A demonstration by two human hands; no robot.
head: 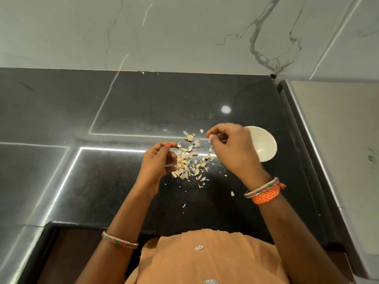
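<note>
A pile of garlic cloves and papery skins (188, 163) lies on the black stone counter (143, 111). My left hand (159, 162) is at the pile's left edge with its fingers curled, and thumb and forefinger pinch a small garlic clove (178, 146). My right hand (231, 148) hovers above the pile's right side. It is blurred, and its curled fingertips pinch what looks like a scrap of garlic skin (209, 138). A small white bowl (265, 146) stands just right of that hand, which partly hides it.
Loose skin flakes (202, 184) are scattered toward the counter's front edge. A white marble wall (184, 37) backs the counter. A pale raised surface (338, 130) borders it on the right. My orange garment (205, 259) fills the bottom of the view.
</note>
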